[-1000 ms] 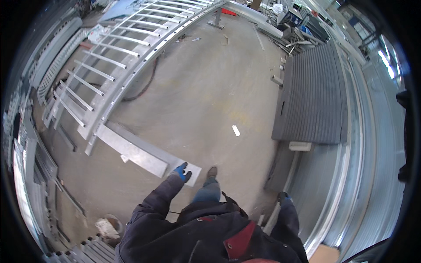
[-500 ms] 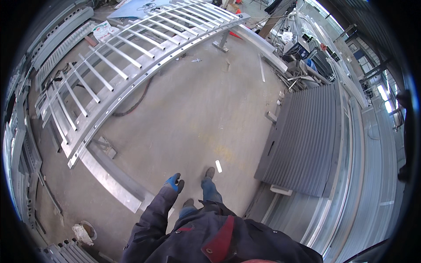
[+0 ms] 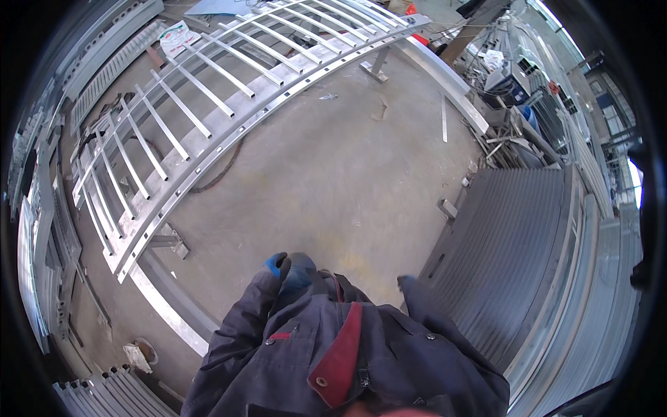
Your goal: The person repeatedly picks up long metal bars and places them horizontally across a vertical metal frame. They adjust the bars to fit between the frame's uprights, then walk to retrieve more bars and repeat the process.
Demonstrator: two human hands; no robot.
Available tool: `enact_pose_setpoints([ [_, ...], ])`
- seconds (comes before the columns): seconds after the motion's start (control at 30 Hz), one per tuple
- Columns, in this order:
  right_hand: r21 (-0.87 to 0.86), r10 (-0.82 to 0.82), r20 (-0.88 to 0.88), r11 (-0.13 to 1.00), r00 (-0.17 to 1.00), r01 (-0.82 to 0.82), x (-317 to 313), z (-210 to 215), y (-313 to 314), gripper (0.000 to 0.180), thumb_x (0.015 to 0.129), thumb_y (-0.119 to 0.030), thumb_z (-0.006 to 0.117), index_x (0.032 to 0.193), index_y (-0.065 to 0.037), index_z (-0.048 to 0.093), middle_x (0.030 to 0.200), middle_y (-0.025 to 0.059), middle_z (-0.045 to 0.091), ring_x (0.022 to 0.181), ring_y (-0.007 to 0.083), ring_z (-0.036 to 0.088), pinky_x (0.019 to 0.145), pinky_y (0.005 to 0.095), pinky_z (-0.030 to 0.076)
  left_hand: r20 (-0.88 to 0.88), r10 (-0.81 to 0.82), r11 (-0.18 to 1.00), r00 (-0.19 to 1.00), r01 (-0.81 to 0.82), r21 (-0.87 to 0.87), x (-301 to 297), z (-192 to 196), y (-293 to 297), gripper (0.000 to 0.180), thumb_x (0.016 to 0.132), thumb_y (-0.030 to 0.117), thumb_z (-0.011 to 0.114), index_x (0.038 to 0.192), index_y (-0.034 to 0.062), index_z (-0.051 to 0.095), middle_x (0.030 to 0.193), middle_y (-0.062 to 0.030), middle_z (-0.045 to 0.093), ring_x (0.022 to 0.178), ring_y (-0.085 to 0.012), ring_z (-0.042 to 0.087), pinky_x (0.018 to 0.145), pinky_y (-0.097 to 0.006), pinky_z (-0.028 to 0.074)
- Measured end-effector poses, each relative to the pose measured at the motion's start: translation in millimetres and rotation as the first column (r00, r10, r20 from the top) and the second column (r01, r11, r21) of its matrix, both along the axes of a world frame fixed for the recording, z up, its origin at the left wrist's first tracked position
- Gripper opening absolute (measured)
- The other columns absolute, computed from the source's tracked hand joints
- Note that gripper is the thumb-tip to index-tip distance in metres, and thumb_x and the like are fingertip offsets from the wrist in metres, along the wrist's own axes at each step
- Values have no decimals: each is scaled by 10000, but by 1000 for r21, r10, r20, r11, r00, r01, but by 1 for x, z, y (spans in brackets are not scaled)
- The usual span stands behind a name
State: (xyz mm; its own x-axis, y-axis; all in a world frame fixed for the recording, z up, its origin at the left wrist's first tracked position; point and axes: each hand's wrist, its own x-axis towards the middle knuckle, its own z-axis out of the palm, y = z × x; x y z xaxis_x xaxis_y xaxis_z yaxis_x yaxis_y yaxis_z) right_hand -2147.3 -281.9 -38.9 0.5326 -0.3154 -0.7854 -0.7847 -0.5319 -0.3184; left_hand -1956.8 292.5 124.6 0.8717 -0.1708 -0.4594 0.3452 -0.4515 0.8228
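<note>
My left hand [image 3: 278, 263], in a blue glove with dark fingers, is beside my raised left knee [image 3: 299, 270]. Its fingers are loosely bent and apart, and I see nothing held. At the right, my dark sleeve [image 3: 425, 303] reaches forward. Only a blurred dark patch shows at its end, so the state of my right hand is hidden. Ahead and to the left lies a long curved metal frame [image 3: 208, 144] with several parallel bars, raised on supports. Neither hand touches it.
A pale beam [image 3: 167, 306] carries the frame's near-left end. Stacked grey ribbed panels [image 3: 511, 240] lie close on my right, with long metal profiles [image 3: 590, 292] beyond. Cut tubes [image 3: 111, 393] lie at the lower left. Scrap metal [image 3: 517, 139] is piled at the far right.
My view has shifted, and the frame and panels now appear lower and farther right. My left knee has risen next to my left hand. My right sleeve has come into view.
</note>
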Motion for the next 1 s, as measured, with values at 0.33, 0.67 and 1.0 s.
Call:
enact_pose_setpoints([
  [0.33,33,101,435,991,895,-128,466,33,70,379,923,-385,718,1125,-67,754,942,82,765,804,162,694,731,331,568,-79,136,990,988,-132,57,328,-47,-47,632,917,398,751,1361,-26,598,1084,-222,726,977,-298,706,862,-418,566],
  [0.67,-2,307,288,947,907,-320,755,91,78,414,895,-431,700,1130,-93,747,1070,178,753,1007,276,729,873,407,550,126,90,924,988,-130,360,646,-29,-88,846,882,456,719,1511,-12,399,1176,-249,694,1082,-411,679,963,-458,534],
  [1.0,-517,846,211,522,489,-679,1158,111,134,788,887,-545,670,1508,-114,450,1215,158,679,1094,336,677,930,438,538,-90,105,609,990,7,793,826,-50,-141,993,869,574,685,1597,55,253,1407,-218,556,1230,-370,594,1013,-483,485],
])
